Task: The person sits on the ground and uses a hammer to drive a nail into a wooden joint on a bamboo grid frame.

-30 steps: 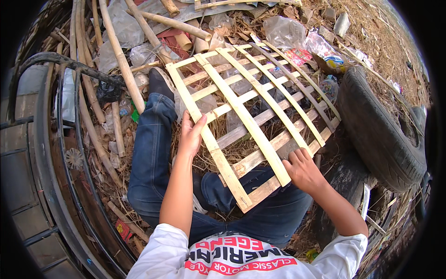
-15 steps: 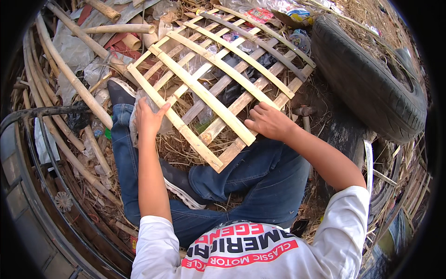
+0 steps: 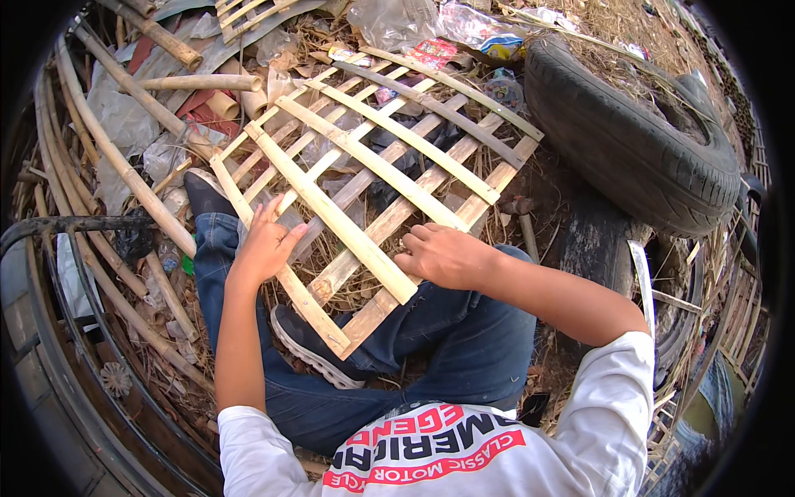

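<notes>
A lattice of woven bamboo slats lies tilted in front of me, its near corner over my bent legs. My left hand reaches across its left edge slat, thumb apart from the fingers; part of its grip is hidden. At the near edge, my right hand is closed, fingers curled around the lattice beside the end of a pale slat. Just right of that hand, what looks like a hammer lies on the ground.
A large black tyre leans at the right. Bamboo poles crowd the left, near a black metal frame. Another small lattice shows at the far edge. Plastic scraps and dry straw litter the ground.
The lattice has come closer to me and a little left, its near corner now lower over my legs. My left hand has shifted onto the edge slat. The view has tilted slightly.
</notes>
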`<state>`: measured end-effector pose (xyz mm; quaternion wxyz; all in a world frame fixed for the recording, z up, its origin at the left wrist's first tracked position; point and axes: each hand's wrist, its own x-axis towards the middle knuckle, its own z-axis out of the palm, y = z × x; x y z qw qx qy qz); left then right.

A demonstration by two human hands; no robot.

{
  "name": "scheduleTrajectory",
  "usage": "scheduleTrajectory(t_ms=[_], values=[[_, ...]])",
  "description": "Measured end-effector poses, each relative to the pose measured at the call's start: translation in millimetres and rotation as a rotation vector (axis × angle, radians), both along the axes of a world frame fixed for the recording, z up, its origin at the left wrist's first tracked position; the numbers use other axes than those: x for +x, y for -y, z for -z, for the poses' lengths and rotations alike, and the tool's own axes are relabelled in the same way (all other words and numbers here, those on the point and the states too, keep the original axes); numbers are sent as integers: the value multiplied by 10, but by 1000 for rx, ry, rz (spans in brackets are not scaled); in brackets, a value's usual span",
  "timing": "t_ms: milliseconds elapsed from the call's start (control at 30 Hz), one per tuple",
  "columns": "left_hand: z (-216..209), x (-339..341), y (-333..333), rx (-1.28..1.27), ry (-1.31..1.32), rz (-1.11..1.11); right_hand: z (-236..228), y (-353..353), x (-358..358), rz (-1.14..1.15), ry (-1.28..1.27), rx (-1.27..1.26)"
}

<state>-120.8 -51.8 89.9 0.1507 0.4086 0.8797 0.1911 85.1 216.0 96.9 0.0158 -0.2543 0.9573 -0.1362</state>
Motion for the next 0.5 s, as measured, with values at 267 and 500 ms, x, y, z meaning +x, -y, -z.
scheduleTrajectory(t_ms=[267,500], values=[[-220,165,125,110,-117,31,-347,57,18,-28,-99,64],[-538,128,112,158,-49,-19,-602,125,94,75,-125,-7]])
